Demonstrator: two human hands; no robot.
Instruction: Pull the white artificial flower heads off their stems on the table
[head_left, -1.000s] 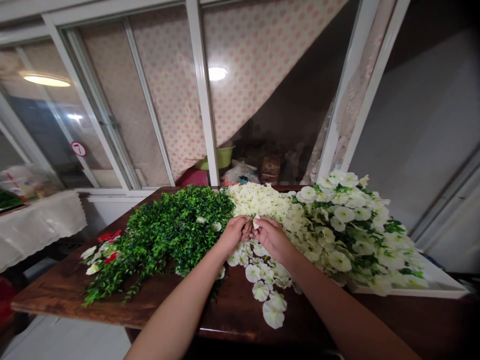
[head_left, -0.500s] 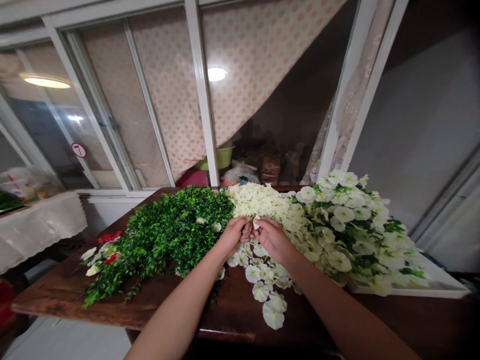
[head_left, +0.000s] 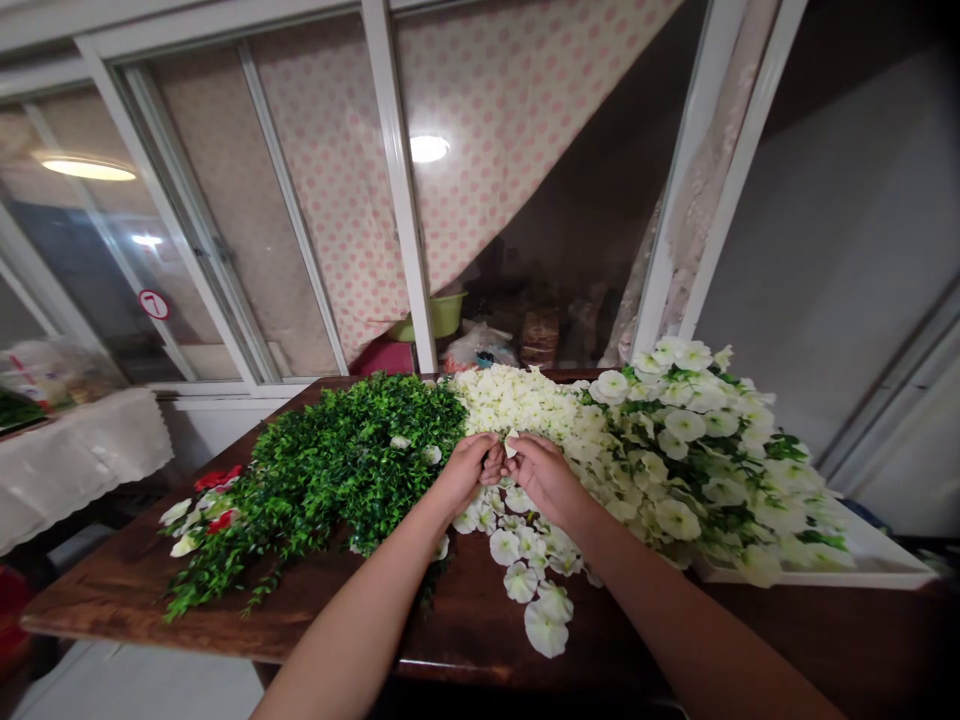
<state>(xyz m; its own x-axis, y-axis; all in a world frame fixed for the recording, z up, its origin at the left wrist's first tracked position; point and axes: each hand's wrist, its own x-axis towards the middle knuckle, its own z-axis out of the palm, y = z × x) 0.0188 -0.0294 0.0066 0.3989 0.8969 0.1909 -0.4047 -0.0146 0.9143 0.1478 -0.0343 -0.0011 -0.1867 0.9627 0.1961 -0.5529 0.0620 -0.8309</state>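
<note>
White petal (head_left: 511, 444), partly hidden, pinched in right grip (head_left: 541, 470)

A dotted curtain (head_left: 517, 110) hangs near a green basin (head_left: 448, 314).

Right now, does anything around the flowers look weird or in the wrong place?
Two things. The spotted curtain behind the window hangs on a slant, leaving dark glass uncovered. And small white flowers sit among the green leaves, apart from the white heap next door. That may be fine, though; I see nothing clearly broken.
</note>
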